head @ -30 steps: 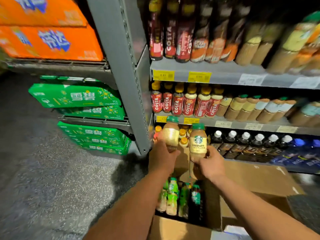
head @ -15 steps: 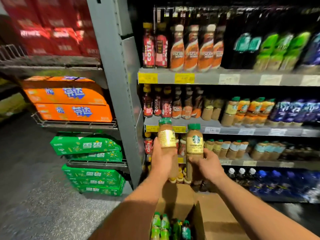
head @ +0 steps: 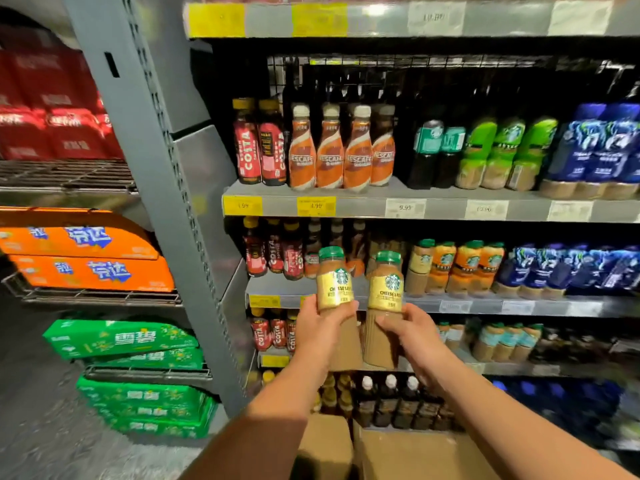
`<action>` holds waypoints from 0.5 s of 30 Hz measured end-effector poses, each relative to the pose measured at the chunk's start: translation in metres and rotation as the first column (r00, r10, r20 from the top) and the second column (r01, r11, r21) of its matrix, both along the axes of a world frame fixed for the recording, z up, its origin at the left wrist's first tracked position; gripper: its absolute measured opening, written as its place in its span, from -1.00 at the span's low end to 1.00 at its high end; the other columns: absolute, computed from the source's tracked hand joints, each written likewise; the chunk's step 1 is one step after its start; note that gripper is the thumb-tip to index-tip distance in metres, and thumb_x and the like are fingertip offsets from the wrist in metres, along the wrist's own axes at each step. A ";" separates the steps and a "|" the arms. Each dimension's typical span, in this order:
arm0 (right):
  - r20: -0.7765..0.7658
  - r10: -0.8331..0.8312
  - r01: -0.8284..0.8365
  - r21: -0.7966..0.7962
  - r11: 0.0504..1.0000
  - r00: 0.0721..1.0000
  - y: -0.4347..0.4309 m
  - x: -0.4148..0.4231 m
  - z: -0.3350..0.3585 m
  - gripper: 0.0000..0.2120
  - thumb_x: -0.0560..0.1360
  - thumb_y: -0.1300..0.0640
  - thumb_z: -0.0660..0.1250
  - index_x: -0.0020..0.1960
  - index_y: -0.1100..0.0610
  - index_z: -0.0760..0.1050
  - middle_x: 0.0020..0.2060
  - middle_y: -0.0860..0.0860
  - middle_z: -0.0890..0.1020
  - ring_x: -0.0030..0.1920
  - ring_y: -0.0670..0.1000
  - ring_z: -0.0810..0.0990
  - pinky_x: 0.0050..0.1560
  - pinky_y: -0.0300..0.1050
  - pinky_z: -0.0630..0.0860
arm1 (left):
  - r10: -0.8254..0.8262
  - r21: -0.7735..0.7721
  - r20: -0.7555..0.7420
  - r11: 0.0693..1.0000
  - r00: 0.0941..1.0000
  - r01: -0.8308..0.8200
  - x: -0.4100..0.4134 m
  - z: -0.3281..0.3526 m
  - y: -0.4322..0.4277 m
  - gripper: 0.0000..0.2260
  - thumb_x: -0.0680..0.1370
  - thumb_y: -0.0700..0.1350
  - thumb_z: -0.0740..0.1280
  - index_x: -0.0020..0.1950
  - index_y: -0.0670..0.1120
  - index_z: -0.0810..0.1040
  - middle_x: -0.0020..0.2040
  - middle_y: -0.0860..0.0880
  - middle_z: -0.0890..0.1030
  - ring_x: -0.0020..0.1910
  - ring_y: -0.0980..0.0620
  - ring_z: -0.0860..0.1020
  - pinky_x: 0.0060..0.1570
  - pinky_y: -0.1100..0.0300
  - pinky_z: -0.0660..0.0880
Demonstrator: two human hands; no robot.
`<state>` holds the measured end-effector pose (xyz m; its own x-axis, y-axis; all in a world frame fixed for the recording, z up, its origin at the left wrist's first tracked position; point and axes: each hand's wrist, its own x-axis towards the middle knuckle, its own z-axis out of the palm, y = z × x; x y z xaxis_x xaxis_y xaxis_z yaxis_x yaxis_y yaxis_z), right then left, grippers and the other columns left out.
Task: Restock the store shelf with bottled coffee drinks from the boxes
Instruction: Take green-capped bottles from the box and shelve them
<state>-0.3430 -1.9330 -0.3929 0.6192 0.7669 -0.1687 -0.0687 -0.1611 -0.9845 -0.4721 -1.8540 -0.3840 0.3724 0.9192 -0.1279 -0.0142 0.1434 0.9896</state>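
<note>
Presently, mid-transfer, the left hand (head: 317,332) grips one coffee bottle (head: 334,282) and the right hand (head: 412,336) a second bottle (head: 386,289), both upright before the shelf (head: 485,307), above the box (head: 415,455); the next move likely calls for finding a free slot.

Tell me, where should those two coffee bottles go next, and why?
Probably ease both forward onto the middle shelf: the left hand grips the left bottle, the right hand the right bottle, just before it, near similar green-capped bottles.
</note>
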 end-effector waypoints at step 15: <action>0.177 -0.059 0.075 -0.086 0.994 0.982 0.052 0.067 -0.033 -0.60 0.38 0.27 0.48 0.13 0.09 0.41 -0.03 0.00 0.56 -0.07 -0.06 0.54 -0.13 -0.22 0.42 | -0.277 0.078 -0.021 0.958 0.961 0.278 0.073 -0.034 0.071 -0.67 0.36 -0.32 0.50 0.04 -0.06 0.56 -0.08 0.03 0.69 -0.12 0.16 0.65 -0.23 0.38 0.52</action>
